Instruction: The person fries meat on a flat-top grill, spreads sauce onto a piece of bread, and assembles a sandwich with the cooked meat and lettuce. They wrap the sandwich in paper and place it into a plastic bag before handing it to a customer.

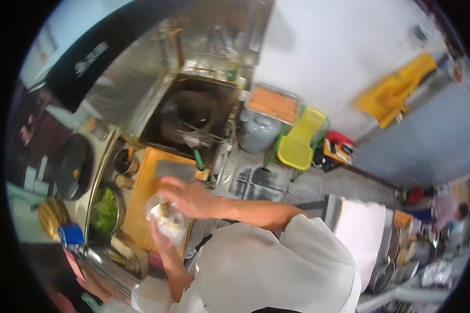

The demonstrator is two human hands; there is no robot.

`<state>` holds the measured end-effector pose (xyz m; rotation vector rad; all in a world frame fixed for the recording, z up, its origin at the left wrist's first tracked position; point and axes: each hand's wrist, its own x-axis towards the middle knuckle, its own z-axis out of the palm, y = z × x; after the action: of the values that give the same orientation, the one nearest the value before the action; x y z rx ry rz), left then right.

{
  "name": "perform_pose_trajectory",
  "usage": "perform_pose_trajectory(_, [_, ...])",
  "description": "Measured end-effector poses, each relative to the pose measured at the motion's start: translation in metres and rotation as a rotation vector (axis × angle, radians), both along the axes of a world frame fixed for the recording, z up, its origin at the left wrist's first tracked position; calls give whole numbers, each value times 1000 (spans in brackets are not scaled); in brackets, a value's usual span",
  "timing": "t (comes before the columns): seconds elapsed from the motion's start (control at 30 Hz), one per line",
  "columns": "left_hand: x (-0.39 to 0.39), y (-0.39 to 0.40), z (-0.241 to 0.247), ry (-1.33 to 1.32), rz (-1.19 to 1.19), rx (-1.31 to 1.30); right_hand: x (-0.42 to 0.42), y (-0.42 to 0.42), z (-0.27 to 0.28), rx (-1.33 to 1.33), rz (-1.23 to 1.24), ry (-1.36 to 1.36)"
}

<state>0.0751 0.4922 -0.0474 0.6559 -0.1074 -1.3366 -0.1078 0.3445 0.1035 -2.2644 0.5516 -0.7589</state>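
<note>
My left hand (162,238) holds a clear plastic bag (174,231) from below, with pale food (163,211) showing in its mouth. Over the bag's upper edge is my right hand (192,199), its fingers bent; blur hides whether they grip the plastic. Both hands are above a wooden cutting board (141,203). On the board's far end lies a cleaver (174,169) with a wooden handle. A green-handled tool (198,159) rests beside it at the stove edge. Left of the board stands a metal bowl of lettuce (105,211).
A dark wok station (192,113) adjoins the board. Sauce containers (126,161) and a metal rail (100,180) line the counter. Across the rail, another person's hand (90,281) is near a phone (74,262). A yellow chair (297,144) and a tray of orange food (273,105) stand right.
</note>
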Motion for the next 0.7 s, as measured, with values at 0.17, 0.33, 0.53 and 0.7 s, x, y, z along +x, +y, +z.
perform_pose_trajectory(0.17, [-21,-18,14,-51,-47,-20,6,-31,-29,-62,49,147])
perform_pose_trajectory(0.33, [-26,2,1,153,-6,-125,7,-28,-2,-31,193,185])
perform_pose_trajectory(0.53, [-15,25,-5,344,84,-161,15,-28,7,860,400,210])
perform_pose_trajectory(0.7, [-3,44,-12,344,144,-257,28,-40,5,798,626,369])
